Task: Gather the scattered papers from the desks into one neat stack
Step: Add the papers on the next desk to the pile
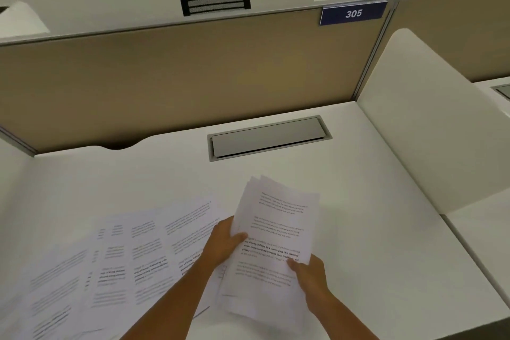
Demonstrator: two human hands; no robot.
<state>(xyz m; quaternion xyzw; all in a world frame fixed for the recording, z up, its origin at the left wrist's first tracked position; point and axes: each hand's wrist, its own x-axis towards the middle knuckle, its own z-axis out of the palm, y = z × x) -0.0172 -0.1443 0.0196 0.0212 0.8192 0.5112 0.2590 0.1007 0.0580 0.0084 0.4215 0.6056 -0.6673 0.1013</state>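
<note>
Printed sheets (116, 251) lie fanned and overlapping across the left of a white desk (372, 229). Just right of them, the left hand (225, 243) grips the left edge of a gathered stack of papers (276, 229), thumb curled over the top page. The right hand (309, 270) pinches the stack's lower right edge, thumb on top. Behind, a grey cable hatch (269, 136) sits closed below a tan partition (179, 72) with a blue sign (353, 12) reading 305.
</note>
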